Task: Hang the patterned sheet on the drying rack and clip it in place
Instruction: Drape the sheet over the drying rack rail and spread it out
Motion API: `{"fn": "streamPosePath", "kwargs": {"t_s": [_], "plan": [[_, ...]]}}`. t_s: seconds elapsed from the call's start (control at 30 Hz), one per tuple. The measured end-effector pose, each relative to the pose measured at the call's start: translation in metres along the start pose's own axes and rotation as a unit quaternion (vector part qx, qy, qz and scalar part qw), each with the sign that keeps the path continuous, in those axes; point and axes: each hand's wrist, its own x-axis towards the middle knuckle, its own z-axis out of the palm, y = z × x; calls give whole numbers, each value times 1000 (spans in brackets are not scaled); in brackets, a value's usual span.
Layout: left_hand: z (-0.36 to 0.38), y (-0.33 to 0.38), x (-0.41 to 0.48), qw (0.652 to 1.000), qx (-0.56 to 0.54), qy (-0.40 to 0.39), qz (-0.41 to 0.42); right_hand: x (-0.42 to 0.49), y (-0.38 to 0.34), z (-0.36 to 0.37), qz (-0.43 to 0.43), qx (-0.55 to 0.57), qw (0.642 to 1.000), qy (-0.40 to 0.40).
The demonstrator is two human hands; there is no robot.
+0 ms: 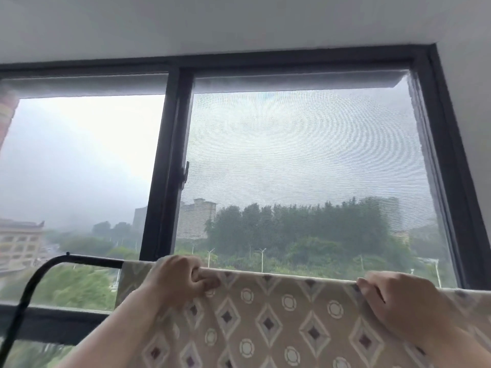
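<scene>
The patterned sheet (279,322), beige with diamonds and circles, is draped over the top bar of the black drying rack (87,260) and hangs down toward me. My left hand (180,277) is closed on the sheet's top fold over the bar, near the sheet's left edge. My right hand (393,298) pinches the same fold farther right. The bar itself is bare only at the left, where it curves down. No clip is in view.
Right behind the rack stands a large dark-framed window (170,166) with a mesh screen on its right pane. A dark sill (53,312) runs below the left pane. White walls and ceiling surround the window.
</scene>
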Motion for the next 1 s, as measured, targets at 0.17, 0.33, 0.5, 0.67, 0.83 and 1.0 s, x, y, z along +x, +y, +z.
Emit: {"fn": "streamPosePath", "kwargs": {"t_s": [0.17, 0.33, 0.5, 0.67, 0.83, 1.0], "plan": [[-4, -14, 1, 998, 32, -23, 56, 8, -32, -7, 60, -31, 996, -63], [-2, -35, -3, 992, 8, 5, 124, 26, -159, 4, -68, 108, 991, -47], [2, -61, -5, 972, -64, 75, 213, 46, -268, 22, -88, 108, 988, -71], [6, -154, -7, 979, -32, 86, 184, 44, -270, 21, -13, 56, 995, -80], [-2, -239, -16, 982, -35, 78, 170, 43, -275, 17, 6, 45, 996, -83], [-9, -290, -29, 992, -26, 79, 97, 49, -293, 11, 27, 20, 991, -128]]}}
